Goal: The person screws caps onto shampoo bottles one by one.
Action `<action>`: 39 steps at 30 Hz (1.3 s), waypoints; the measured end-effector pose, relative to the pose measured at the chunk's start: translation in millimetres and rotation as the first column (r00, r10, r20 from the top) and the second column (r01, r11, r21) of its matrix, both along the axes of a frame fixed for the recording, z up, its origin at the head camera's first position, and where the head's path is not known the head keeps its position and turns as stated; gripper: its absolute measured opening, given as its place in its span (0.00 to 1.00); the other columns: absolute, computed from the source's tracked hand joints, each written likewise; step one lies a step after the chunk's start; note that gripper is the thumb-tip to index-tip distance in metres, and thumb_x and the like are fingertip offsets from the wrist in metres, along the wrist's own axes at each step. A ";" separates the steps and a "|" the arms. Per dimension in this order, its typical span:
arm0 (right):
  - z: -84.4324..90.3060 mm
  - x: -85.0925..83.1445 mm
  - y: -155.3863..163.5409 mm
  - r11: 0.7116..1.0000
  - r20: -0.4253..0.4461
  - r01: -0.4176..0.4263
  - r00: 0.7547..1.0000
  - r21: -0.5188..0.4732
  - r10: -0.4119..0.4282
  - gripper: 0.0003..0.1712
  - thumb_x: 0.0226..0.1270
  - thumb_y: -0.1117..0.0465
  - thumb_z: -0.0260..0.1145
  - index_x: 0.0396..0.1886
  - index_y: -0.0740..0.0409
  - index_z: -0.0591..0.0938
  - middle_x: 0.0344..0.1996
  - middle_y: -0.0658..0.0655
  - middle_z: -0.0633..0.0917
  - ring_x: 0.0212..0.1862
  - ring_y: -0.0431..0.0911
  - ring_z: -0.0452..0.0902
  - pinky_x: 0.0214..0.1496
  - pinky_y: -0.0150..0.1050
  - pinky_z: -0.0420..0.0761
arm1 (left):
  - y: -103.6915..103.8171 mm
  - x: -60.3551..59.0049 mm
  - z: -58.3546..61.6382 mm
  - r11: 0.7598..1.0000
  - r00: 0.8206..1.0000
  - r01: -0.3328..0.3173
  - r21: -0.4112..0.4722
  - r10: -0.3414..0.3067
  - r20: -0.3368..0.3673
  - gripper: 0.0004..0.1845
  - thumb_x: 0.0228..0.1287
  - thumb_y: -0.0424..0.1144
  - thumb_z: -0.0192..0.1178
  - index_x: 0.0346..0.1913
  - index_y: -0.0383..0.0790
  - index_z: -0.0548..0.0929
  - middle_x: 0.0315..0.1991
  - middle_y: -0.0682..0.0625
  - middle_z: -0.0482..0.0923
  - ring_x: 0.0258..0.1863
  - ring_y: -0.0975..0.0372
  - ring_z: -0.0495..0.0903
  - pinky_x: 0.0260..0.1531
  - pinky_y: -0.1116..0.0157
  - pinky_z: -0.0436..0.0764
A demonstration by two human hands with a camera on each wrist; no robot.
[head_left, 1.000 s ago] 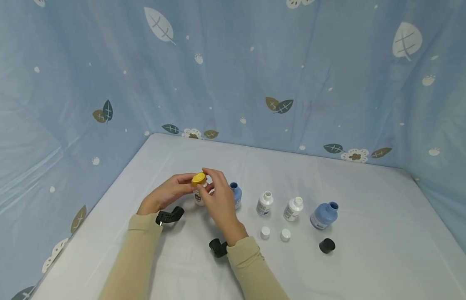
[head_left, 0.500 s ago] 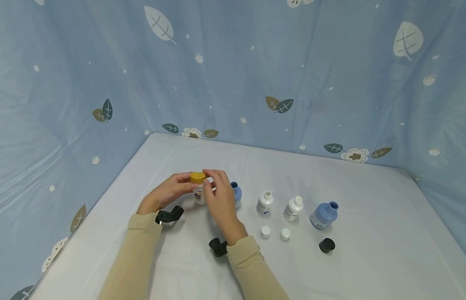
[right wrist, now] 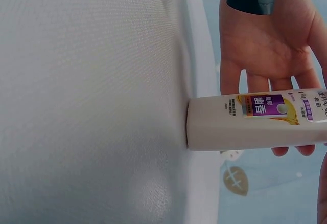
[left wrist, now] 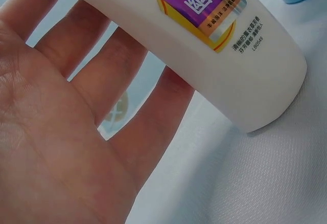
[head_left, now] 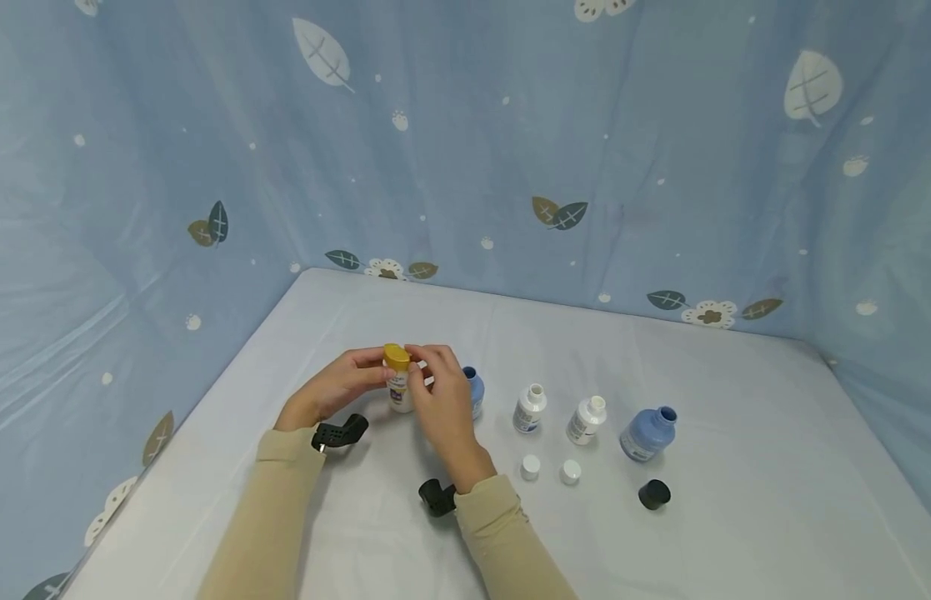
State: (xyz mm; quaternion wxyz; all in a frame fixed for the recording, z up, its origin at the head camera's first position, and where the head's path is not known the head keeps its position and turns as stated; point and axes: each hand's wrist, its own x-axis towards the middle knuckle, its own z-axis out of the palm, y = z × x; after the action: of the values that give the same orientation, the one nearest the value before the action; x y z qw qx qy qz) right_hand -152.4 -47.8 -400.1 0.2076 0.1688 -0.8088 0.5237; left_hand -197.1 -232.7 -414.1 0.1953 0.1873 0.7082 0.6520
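Fingertips of the right hand (head_left: 440,402) pinch the yellow cap (head_left: 395,357) atop a small white bottle (head_left: 400,392), while the left hand (head_left: 332,390) curls its fingers (left wrist: 122,75) round the bottle's body from the nine o'clock side. The bottle stands with its base on the white tablecloth (head_left: 735,500), a purple and yellow label (right wrist: 271,104) facing outward; the left wrist view shows the fingers slightly spread behind the white body (left wrist: 240,75), and the right wrist view shows the left palm (right wrist: 265,45) behind the bottle (right wrist: 245,121), its fingertips showing past the far side.

Both arms wear beige sleeves (head_left: 495,533), each with a black wrist-mounted camera (head_left: 337,433). Just at three o'clock of the held bottle, partly hidden by the right hand, stands an open blue bottle (head_left: 473,390). Farther along the same line toward three o'clock come two open white bottles (head_left: 528,408) (head_left: 586,419) and a larger blue bottle (head_left: 648,433), also uncapped. Two loose white caps (head_left: 530,467) (head_left: 570,472) lie just at six o'clock of the white bottles, and a black cap (head_left: 654,494) lies at six o'clock of the larger blue bottle. A blue backdrop (head_left: 510,150) printed with leaves rises at twelve o'clock and along both sides.
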 end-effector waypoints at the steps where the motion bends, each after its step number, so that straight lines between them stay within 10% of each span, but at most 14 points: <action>1: -0.3 0.0 0.4 1.000 -0.001 0.000 1.000 -0.005 0.000 0.13 0.65 0.60 0.55 0.48 0.51 0.79 0.40 0.45 0.75 0.34 0.36 0.71 0.29 0.28 0.73 | 0.5 0.1 0.0 1.000 1.000 0.002 0.007 -0.002 0.005 0.21 0.62 0.38 0.54 0.57 0.34 0.71 0.56 0.45 0.69 0.56 0.56 0.67 0.55 0.53 0.63; 39: -3.2 -1.8 -0.3 0.998 0.023 -0.037 0.999 0.049 0.036 0.22 0.61 0.57 0.61 0.56 0.50 0.72 0.50 0.45 0.73 0.32 0.34 0.71 0.29 0.26 0.73 | 4.0 3.3 5.0 1.000 1.000 0.009 0.010 -0.009 0.001 0.22 0.62 0.35 0.52 0.58 0.29 0.67 0.54 0.46 0.70 0.54 0.59 0.69 0.56 0.51 0.61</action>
State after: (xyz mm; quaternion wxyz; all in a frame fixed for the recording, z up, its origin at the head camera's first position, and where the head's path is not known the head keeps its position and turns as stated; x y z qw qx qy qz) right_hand -154.1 -48.1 -403.3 0.1847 0.1829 -0.8204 0.5092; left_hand -193.9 -228.7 -409.2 0.1976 0.1915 0.7041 0.6547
